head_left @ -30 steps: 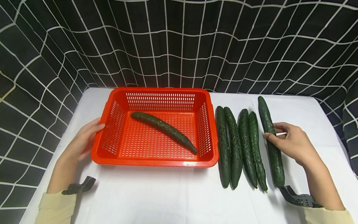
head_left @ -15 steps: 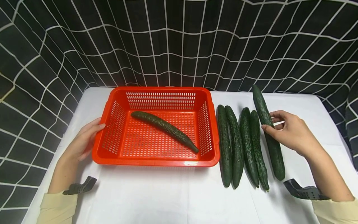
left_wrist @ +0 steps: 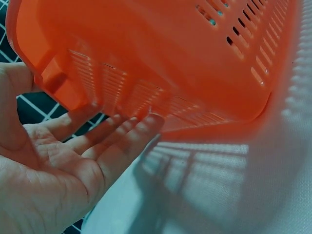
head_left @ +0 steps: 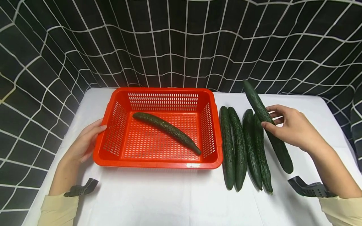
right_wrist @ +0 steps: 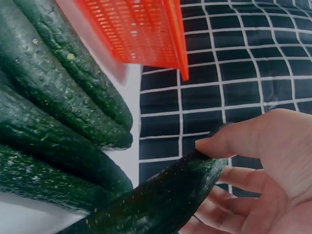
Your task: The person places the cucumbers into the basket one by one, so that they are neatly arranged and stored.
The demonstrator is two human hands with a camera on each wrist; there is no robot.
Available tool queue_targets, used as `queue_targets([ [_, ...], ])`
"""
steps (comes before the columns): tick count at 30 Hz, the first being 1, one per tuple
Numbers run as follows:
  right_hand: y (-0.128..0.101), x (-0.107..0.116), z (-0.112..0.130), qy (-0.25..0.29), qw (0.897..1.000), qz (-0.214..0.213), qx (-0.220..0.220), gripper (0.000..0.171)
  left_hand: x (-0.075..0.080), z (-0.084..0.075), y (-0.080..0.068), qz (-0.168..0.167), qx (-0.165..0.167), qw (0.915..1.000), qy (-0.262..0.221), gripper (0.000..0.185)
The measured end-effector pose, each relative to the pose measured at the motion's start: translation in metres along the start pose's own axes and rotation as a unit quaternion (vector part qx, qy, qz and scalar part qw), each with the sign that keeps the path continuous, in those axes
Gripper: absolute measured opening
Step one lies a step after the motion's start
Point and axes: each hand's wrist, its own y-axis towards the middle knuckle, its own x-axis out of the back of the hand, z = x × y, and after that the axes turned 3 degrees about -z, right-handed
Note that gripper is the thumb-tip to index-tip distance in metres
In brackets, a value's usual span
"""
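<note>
My right hand (head_left: 288,127) grips a long dark green cucumber (head_left: 267,125) and holds it raised and tilted above the table, far end pointing up and left. In the right wrist view the thumb (right_wrist: 243,139) presses on that cucumber (right_wrist: 165,195). Several more cucumbers (head_left: 243,147) lie side by side on the white table (head_left: 169,197), right of an orange slotted basket (head_left: 113,157). One cucumber (head_left: 167,128) lies diagonally inside the basket. My left hand (head_left: 85,141) rests flat against the basket's left wall, fingers straight (left_wrist: 122,141).
A black curtain with a white grid (head_left: 181,44) hangs behind and around the table. The table's left edge (head_left: 65,138) runs close to my left hand. Black wrist mounts (head_left: 80,188) sit on both forearms.
My right hand has lifted the rightmost cucumber off the table and swung it up and to the left over the others. The left hand and basket have stayed put.
</note>
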Motion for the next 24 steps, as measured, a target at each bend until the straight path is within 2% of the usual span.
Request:
queue_targets([
  [13, 0.008, 0.005, 0.025, -0.028, 0.999, 0.004, 0.038, 0.050, 0.001, 0.001, 0.001, 0.010, -0.005, 0.9999, -0.012, 0.032],
  [24, 0.014, 0.005, 0.058, -0.026, 0.997, 0.001, 0.070, 0.048, -0.001, 0.002, 0.002, -0.007, -0.003, 1.0000, 0.003, 0.033],
])
